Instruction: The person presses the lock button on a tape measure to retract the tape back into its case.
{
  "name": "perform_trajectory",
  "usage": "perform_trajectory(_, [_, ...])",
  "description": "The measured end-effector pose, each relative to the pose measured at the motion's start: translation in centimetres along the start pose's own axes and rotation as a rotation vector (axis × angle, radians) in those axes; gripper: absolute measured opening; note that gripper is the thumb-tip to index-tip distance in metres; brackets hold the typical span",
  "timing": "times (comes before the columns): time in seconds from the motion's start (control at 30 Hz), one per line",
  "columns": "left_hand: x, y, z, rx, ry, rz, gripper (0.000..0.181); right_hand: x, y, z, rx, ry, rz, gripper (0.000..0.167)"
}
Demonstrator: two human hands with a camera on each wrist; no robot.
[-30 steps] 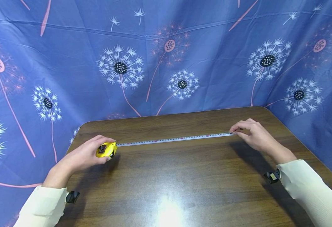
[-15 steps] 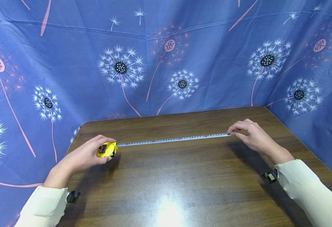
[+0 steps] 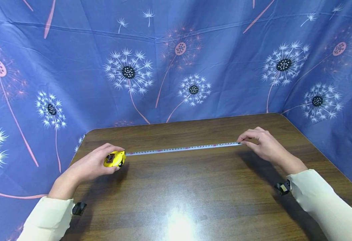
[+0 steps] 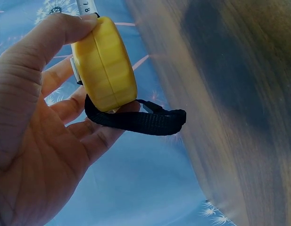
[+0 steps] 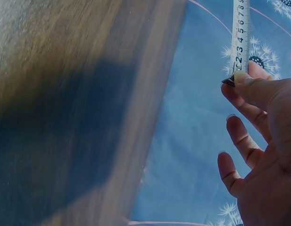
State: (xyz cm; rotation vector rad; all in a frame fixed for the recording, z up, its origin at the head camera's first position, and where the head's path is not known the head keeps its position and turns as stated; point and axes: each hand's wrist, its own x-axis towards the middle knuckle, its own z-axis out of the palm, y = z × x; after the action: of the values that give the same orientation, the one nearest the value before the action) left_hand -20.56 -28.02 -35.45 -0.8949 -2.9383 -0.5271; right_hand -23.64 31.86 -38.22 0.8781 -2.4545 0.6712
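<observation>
In the head view, the left hand (image 3: 96, 161) grips a yellow tape measure case (image 3: 114, 159) above the left part of the table. A white blade (image 3: 176, 149) stretches from the case across to the right hand (image 3: 264, 144), whose thumb and finger pinch its end. The left wrist view shows the thumb on one end of the yellow case (image 4: 105, 66), with a black strap (image 4: 145, 121) hanging by the fingers. In the right wrist view, thumb and forefinger hold the blade (image 5: 241, 37) at its dark metal hook (image 5: 228, 82); the other fingers are loosely bent.
The brown wooden table (image 3: 151, 194) lies below both hands. A blue cloth (image 3: 236, 77) with dandelion prints hangs behind it and at both sides. Each wrist bears a small black device, one at the left cuff (image 3: 79, 208) and one at the right (image 3: 282, 188).
The right hand has moved a little left with the blade's end, and the stretch of blade between the hands is slightly shorter. The left hand and case have shifted very slightly right.
</observation>
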Motion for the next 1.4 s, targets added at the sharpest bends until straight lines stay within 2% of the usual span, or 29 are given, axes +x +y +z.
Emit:
perform_trajectory(0.67, [0.2, 0.0, 0.6, -0.011, -0.008, -0.016, 0.056, 0.2, -0.2, 0.9, 0.008, -0.024, 0.01, 0.031])
perform_trajectory(0.97, [0.3, 0.0, 0.5, -0.019, -0.021, -0.031, 0.055, 0.6, -0.3, 1.4, 0.019, -0.022, -0.011, 0.03])
perform_trajectory(1.2, [0.7, 0.3, 0.5, -0.018, -0.017, -0.025, 0.055, 0.8, -0.6, 1.6, 0.019, -0.027, 0.012, 0.029])
perform_trajectory(1.4, [0.8, 0.5, 0.7, -0.024, -0.041, -0.043, 0.054, 0.9, -0.9, 1.8, 0.025, -0.024, 0.012, 0.028])
